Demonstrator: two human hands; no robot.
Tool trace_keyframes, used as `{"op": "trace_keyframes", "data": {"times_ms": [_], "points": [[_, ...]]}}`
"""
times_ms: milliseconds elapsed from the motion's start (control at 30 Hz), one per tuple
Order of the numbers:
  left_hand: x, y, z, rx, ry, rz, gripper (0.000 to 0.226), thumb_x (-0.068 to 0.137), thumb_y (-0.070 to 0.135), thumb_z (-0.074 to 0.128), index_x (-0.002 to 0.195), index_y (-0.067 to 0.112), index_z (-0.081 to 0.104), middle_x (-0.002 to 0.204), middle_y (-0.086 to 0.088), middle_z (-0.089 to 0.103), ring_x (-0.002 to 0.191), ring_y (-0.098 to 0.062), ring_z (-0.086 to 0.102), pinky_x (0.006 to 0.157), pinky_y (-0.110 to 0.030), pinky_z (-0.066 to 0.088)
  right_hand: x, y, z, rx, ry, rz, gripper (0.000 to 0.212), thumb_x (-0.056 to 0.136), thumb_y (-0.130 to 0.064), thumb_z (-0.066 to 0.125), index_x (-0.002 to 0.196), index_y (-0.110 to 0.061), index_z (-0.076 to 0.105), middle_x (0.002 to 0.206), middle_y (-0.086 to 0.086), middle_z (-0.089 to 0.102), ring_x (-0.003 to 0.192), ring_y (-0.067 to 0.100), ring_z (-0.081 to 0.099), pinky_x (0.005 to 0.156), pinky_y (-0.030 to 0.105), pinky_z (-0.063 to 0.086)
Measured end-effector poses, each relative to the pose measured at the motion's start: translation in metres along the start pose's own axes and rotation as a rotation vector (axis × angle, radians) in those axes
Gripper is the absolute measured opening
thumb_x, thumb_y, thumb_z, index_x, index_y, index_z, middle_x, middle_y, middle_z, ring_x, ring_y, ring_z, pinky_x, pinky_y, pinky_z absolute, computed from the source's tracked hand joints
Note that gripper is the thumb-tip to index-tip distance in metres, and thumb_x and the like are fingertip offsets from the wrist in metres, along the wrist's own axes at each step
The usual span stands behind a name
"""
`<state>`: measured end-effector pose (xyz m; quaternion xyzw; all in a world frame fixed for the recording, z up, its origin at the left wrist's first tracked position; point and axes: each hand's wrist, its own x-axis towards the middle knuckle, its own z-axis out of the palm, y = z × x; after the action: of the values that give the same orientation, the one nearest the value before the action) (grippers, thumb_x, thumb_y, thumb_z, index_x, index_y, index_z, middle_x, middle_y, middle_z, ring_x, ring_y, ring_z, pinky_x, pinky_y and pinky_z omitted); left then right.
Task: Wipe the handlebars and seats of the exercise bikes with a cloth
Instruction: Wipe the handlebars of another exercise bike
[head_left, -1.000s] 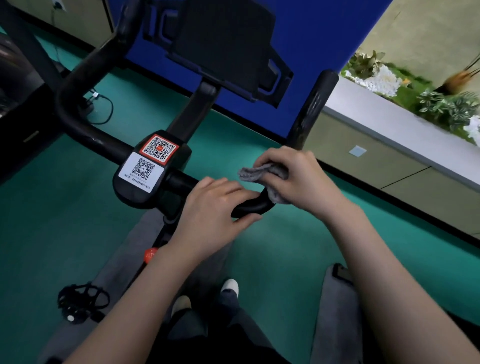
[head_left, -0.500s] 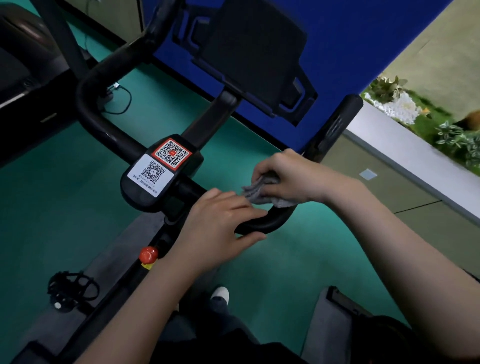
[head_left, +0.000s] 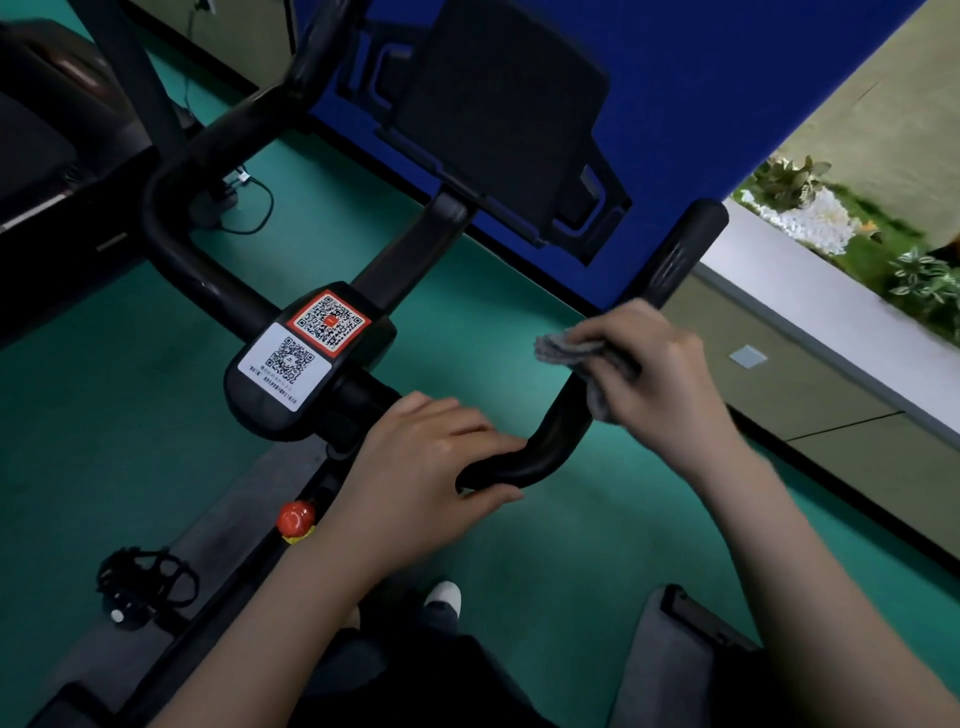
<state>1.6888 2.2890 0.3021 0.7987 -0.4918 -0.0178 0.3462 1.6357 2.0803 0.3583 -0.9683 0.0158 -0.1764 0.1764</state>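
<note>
your right hand (head_left: 660, 374), centre right of frame, clutches grey cloth (head_left: 571, 353) wrapped against black handlebar (head_left: 550, 447) upright section. your left hand (head_left: 421, 467), lower centre, grasps handlebar bend, fingers curled over.

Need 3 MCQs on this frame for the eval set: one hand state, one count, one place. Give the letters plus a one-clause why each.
1. The left hand:
A grips the handlebar
B holds the cloth
C hangs free

2. QR stickers on the bike:
A one
B two
C four

3. The cloth is:
A under the left hand
B over the QR stickers
C in the right hand, on the handlebar's right arm

Answers:
1 A, fingers lie over the handlebar and the thumb under it.
2 B, a red-framed one sits above a white one.
3 C, grey folds stick out from the right hand's fingers.
</note>
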Motion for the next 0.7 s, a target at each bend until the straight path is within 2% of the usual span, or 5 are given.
{"op": "trace_keyframes", "data": {"times_ms": [100,200,367,533,700], "points": [[0.004,0.004,-0.002,0.016,-0.028,-0.027,0.035,0.076,0.055,0.066,0.097,0.028,0.074,0.083,0.013,0.067,0.077,-0.013,0.063,0.07,-0.034,0.045,-0.012,0.011,0.009,0.007,0.102,0.016,0.021,0.079,0.01,0.062,0.095,-0.003,0.067,0.089,0.006,0.066,0.088,0.024,0.057,0.081,0.024,0.044],[0.011,0.013,-0.002,0.012,-0.006,-0.076,0.042,0.083,0.056,0.053,0.097,0.022,0.073,0.084,0.009,0.067,0.078,-0.016,0.062,0.071,-0.037,0.051,-0.007,0.026,0.012,-0.013,0.258,0.067,0.021,0.08,0.013,0.059,0.096,0.0,0.065,0.092,0.006,0.064,0.089,0.027,0.056,0.083,0.016,0.04],[0.037,0.031,0.008,-0.015,-0.051,-0.163,0.045,0.09,0.052,0.052,0.123,0.024,0.059,0.104,0.007,0.064,0.095,-0.016,0.06,0.077,-0.035,0.051,-0.025,0.018,0.035,0.188,0.649,0.283,0.025,0.082,0.009,0.056,0.096,-0.01,0.063,0.09,-0.004,0.056,0.079,0.021,0.058,0.076,0.013,0.039],[0.054,0.034,0.024,-0.11,-0.088,-0.224,0.053,0.089,0.05,0.05,0.136,0.026,0.046,0.118,0.008,0.057,0.101,-0.015,0.058,0.081,-0.038,0.051,-0.048,0.001,0.065,0.307,0.791,0.401,0.027,0.083,0.006,0.051,0.102,-0.013,0.057,0.097,0.004,0.058,0.093,0.015,0.058,0.086,0.019,0.042],[0.064,0.037,0.033,-0.193,-0.066,-0.271,0.052,0.087,0.045,0.054,0.134,0.025,0.048,0.114,0.007,0.056,0.097,-0.018,0.057,0.084,-0.039,0.049,-0.033,0.016,0.057,0.417,0.928,0.673,0.019,0.087,-0.001,0.053,0.101,-0.015,0.055,0.094,-0.001,0.06,0.088,0.008,0.058,0.081,0.019,0.045]]}}
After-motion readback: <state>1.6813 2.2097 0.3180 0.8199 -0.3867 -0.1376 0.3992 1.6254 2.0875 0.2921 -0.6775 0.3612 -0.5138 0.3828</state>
